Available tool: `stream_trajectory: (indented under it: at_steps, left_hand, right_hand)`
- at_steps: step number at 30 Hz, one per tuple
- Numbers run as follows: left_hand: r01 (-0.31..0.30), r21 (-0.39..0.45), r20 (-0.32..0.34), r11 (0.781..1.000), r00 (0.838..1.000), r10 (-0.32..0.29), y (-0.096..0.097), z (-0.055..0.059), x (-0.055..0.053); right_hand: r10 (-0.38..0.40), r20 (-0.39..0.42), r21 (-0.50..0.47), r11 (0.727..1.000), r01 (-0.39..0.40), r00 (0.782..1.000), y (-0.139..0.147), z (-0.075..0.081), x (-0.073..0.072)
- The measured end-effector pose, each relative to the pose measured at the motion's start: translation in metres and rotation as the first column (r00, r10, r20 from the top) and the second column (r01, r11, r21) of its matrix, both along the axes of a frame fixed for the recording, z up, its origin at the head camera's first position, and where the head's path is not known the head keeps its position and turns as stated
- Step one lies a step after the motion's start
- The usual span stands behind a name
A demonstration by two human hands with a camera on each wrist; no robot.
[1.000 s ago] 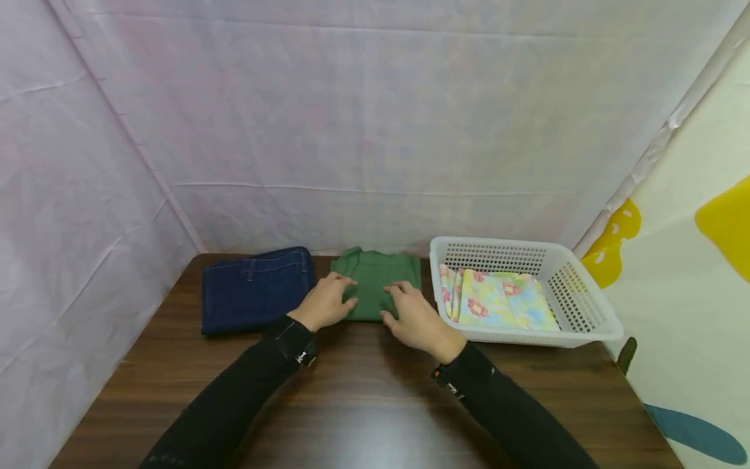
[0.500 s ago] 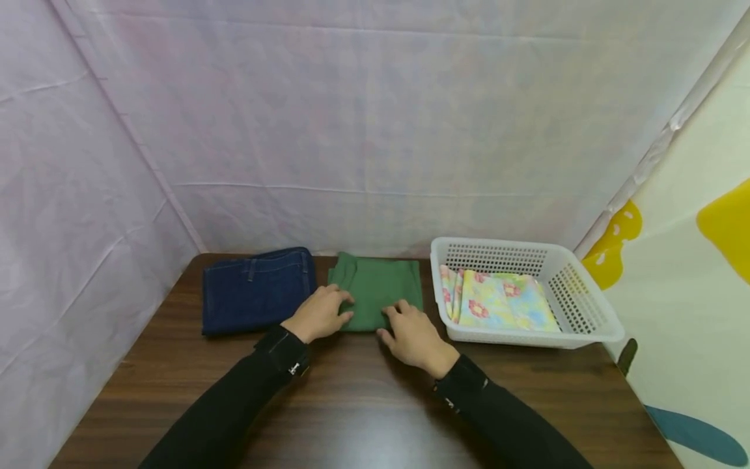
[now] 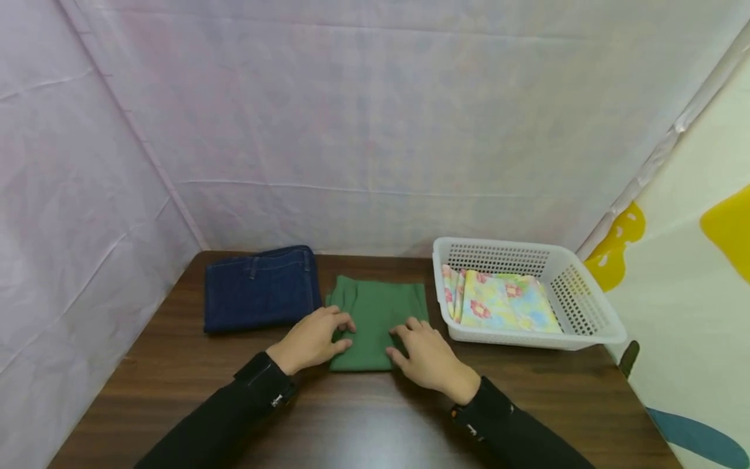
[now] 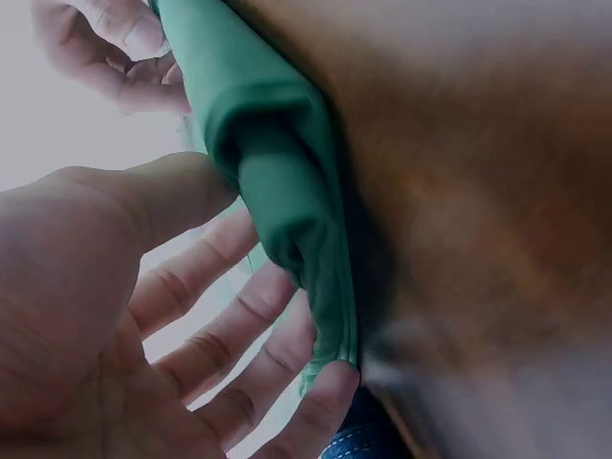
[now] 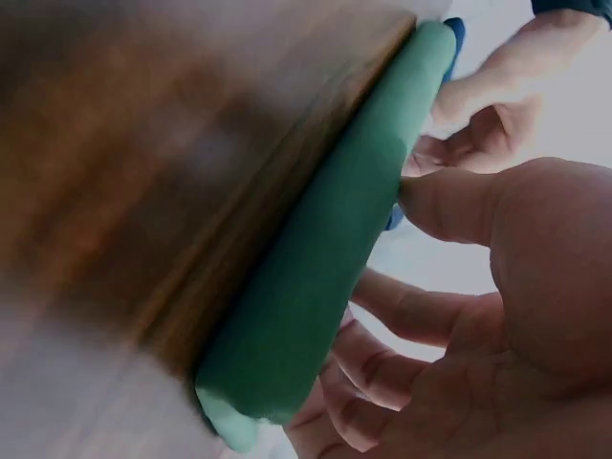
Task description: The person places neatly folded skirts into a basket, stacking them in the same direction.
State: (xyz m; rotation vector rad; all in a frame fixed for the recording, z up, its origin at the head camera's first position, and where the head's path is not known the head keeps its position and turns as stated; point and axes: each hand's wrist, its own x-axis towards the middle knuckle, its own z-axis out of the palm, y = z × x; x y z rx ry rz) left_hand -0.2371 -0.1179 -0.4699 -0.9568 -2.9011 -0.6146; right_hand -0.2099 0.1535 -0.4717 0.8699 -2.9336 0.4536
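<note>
Against the green cloth (image 3: pixel 370 322), left grip (image 3: pixel 316 337) and right grip (image 3: pixel 430 355) spread; white cuff marks (image 3: pixel 277 401) unreadably small.

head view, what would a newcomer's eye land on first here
Probably the folded green cloth near the table's middle, touched by the left hand and right hand. Next, likely the white basket on the right holding floral fabric, then the folded dark-blue jeans on the left.
</note>
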Motion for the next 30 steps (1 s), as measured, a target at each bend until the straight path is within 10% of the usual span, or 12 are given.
stream_trajectory:
  at_steps: [20, 30]
  left_hand:
    - [0.112, 0.041, 0.185, 0.993, 0.976, -0.118, -0.006, 0.005, 0.055]
    - [-0.057, 0.062, 0.145, 0.996, 0.988, 0.048, -0.009, 0.0, 0.06]
  right_hand:
    - [0.14, 0.191, -0.209, 0.973, -0.099, 0.971, 0.028, -0.002, 0.046]
    - [0.023, 0.218, -0.199, 0.98, 0.022, 0.976, 0.04, 0.002, 0.048]
